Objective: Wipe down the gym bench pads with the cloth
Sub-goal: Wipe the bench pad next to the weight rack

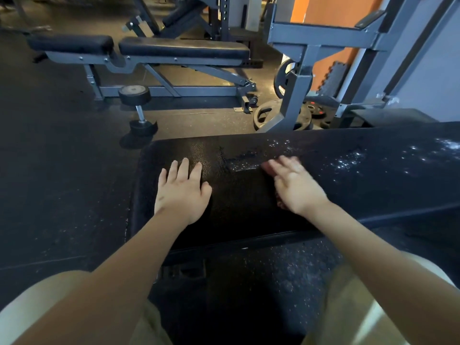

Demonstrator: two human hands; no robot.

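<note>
A black gym bench pad (239, 197) runs from the middle of the view off to the right. Its right part is speckled with white droplets (348, 163). My left hand (183, 192) lies flat on the pad's left end, fingers apart, holding nothing. My right hand (296, 188) is motion-blurred and pressed flat on the pad's middle. A dark red cloth (266, 168) shows only as slivers at its fingertips and under its wrist; the rest is hidden by the hand.
Behind stands a second flat bench (184, 49) on a grey frame. A dumbbell (139, 108) stands on end on the rubber floor near the pad's far left corner. Weight plates (263, 115) lean by a grey rack post (296, 93) at the far side.
</note>
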